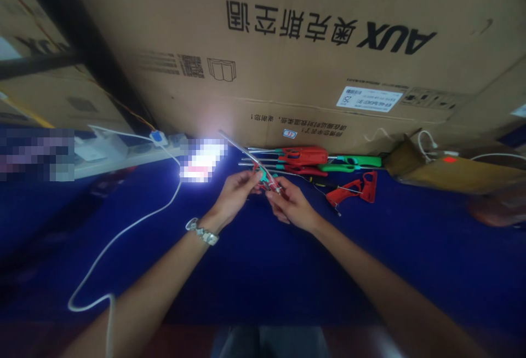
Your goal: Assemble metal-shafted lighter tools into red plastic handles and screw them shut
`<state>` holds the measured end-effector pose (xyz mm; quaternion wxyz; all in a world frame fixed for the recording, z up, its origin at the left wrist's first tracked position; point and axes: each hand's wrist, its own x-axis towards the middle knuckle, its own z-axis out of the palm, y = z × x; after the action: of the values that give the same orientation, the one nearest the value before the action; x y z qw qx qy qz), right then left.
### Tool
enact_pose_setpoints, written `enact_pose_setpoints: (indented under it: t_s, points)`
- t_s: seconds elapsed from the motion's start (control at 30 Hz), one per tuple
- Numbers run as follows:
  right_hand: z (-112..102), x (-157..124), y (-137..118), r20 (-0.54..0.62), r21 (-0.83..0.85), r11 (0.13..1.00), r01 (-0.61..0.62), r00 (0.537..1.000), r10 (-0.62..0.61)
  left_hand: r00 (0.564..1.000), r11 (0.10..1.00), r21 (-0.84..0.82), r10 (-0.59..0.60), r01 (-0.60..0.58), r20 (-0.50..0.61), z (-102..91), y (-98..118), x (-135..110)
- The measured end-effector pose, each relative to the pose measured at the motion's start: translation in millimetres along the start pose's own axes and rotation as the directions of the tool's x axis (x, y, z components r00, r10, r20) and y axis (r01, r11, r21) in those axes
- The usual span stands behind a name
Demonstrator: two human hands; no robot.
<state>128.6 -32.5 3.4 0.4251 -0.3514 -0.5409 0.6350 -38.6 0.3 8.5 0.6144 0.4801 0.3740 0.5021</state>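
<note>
Head view: left hand point(237, 192) and right hand point(292, 203) angle inward, pinching seemingly a lighter point(264, 176).

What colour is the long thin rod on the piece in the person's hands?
The rod is silvery grey, seen best in the head view.

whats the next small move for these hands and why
Probably a slight press on the green part with the left hand, while the right hand steadies the long-rodded piece: the left thumb lies at that part, and the right hand grips the piece's near end. Blur hides whether it is seated.
</note>
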Motion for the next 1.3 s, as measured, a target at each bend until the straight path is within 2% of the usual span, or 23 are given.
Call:
enact_pose_setpoints:
  t_s: [0.2,0.3,0.4,0.6,0.83,0.93,1.03,1.17,1.3]
  points:
    - [-0.7,0.5,1.2,-0.024,-0.018,1.000,0.007,1.000,-0.007,0.999,0.999,-0.027,-0.033,0.032,-0.012,4.0,0.3,-3.9]
    - [-0.7,0.6,2.0,-0.032,-0.013,1.000,0.011,0.999,-0.011,1.000,0.999,0.041,0.000,0.001,-0.020,2.9,2.9,-3.3]
    - [-0.7,0.4,1.9,-0.037,-0.007,1.000,0.011,0.999,-0.011,1.000,0.992,0.124,0.023,-0.025,0.015,2.8,4.0,-2.5]
    - [0.0,0.2,0.1,-0.034,-0.004,1.000,0.013,0.999,-0.013,1.000,0.991,0.135,0.008,-0.012,0.028,2.8,2.5,-2.8]
    - [-1.0,-1.8,-0.9,-0.018,-0.014,1.000,0.006,1.000,-0.006,0.992,0.985,0.168,-0.059,0.040,0.108,-6.1,9.6,-1.5]
    - [-1.8,-2.7,-0.9,-0.011,0.001,1.000,0.008,1.000,-0.008,0.988,0.994,0.079,-0.085,0.076,0.127,-2.8,10.5,-4.0]
    - [-2.4,-2.6,-1.5,-0.022,0.027,0.999,0.018,1.000,-0.018,0.987,0.982,-0.123,-0.132,0.143,0.090,5.6,6.8,-7.0]
    - [-3.0,-1.8,-2.5,-0.037,0.049,0.999,0.013,0.999,-0.011,0.976,0.914,-0.347,-0.215,0.211,0.026,14.4,-0.1,-8.0]
    - [-3.2,-1.9,-1.9,-0.040,0.058,0.998,0.006,0.999,-0.003,0.947,0.822,-0.486,-0.321,0.296,0.034,17.8,-2.0,-8.0]
